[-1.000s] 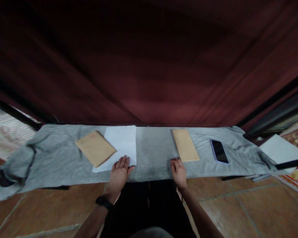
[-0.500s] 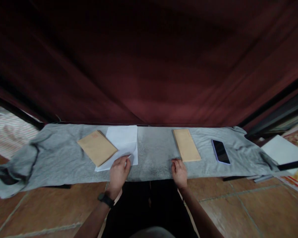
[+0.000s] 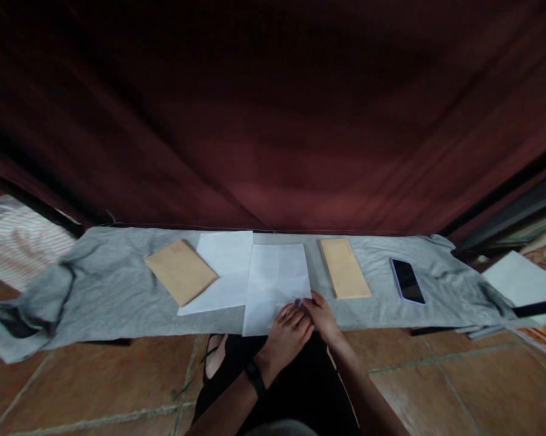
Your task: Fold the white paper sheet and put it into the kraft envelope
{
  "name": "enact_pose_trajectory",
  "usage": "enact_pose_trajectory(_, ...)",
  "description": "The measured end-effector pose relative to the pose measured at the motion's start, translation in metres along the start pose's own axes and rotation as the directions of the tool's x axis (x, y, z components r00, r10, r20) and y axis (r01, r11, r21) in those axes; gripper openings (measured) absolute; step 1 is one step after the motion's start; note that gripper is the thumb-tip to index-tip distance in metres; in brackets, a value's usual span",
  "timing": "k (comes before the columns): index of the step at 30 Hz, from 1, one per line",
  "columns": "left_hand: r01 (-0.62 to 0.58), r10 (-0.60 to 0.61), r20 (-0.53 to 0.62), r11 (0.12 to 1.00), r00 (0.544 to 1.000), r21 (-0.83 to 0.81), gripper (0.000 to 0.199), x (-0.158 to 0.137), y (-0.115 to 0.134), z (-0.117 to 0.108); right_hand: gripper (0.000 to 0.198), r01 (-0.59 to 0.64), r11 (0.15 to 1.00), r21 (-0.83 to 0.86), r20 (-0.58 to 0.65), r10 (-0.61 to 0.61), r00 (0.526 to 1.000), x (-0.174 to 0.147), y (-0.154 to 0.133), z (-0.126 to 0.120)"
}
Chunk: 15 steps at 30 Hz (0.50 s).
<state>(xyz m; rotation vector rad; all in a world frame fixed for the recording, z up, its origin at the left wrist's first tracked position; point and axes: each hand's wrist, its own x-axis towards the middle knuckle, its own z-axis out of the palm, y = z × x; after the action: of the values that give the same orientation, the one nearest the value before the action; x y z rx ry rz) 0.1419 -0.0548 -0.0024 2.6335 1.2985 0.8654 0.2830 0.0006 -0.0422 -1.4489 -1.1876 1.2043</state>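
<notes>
A white sheet of paper (image 3: 276, 275) lies on the grey cloth in front of me, its near edge hanging slightly past the cloth's edge. At its lower right corner, my left hand (image 3: 287, 332) has its fingers curled closed over the near edge. My right hand (image 3: 323, 316) meets it there, thumb and fingers pinched on the same corner. Both hands touch or nearly touch. To the left, other white paper (image 3: 229, 260) lies flat, partly under a stack of brown envelopes (image 3: 180, 272). A second stack of brown envelopes (image 3: 345, 269) sits right of the sheet.
A phone with a purple edge (image 3: 407, 281) lies on the grey cloth (image 3: 113, 272) at the right. Behind the bench hangs a dark red curtain (image 3: 273, 151). Striped fabric (image 3: 22, 236) is at far left, and a white flat item (image 3: 522, 278) at far right.
My left hand has moved right, bringing a sheet from the left paper to the middle. My right hand has shifted slightly and now grips that sheet's corner.
</notes>
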Motion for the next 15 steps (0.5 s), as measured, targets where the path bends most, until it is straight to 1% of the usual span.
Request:
enact_pose_trajectory(2,0.043,-0.045,-0.032,0.998,0.998,-0.037,0.018,-0.005,-0.010,-0.002,0.028,0.002,1.000,-0.016,-0.028,-0.002,1.000,0.002,0.004,-0.012)
enact_pose_trajectory(3,0.093,-0.095,-0.050,0.995,0.994,-0.035,0.020,-0.008,-0.021,-0.005,0.029,-0.008,1.000,-0.011,-0.053,0.007,0.999,0.004,0.007,-0.019)
enact_pose_trajectory(4,0.150,-0.151,-0.067,0.989,0.986,-0.018,0.022,-0.011,-0.034,-0.009,0.031,-0.025,1.000,-0.001,-0.086,0.024,0.996,0.005,0.009,-0.026)
enact_pose_trajectory(6,0.292,-0.286,-0.117,0.956,0.951,0.034,0.030,-0.015,-0.067,-0.019,0.033,-0.057,0.998,0.006,-0.142,0.057,0.988,0.008,0.015,-0.038)
enact_pose_trajectory(7,0.337,-0.328,-0.122,0.939,0.937,0.062,0.033,-0.016,-0.084,-0.023,0.034,-0.062,0.998,-0.003,-0.159,0.061,0.985,0.009,0.018,-0.043)
enact_pose_trajectory(9,0.375,-0.366,-0.089,0.917,0.926,0.138,0.035,-0.015,-0.114,-0.031,0.034,-0.054,0.998,-0.044,-0.165,0.046,0.985,0.011,0.023,-0.047)
enact_pose_trajectory(10,0.374,-0.370,-0.058,0.911,0.927,0.174,0.036,-0.013,-0.126,-0.034,0.034,-0.047,0.997,-0.069,-0.159,0.035,0.987,0.012,0.025,-0.048)
enact_pose_trajectory(12,0.293,-0.309,0.040,0.930,0.950,0.220,0.036,-0.007,-0.143,-0.036,0.032,-0.035,0.993,-0.110,-0.140,0.019,0.990,0.014,0.027,-0.047)
enact_pose_trajectory(15,0.168,-0.215,0.151,0.947,0.965,0.275,0.035,0.006,-0.153,-0.036,0.030,-0.022,0.991,-0.130,-0.115,0.007,0.993,0.018,0.028,-0.044)
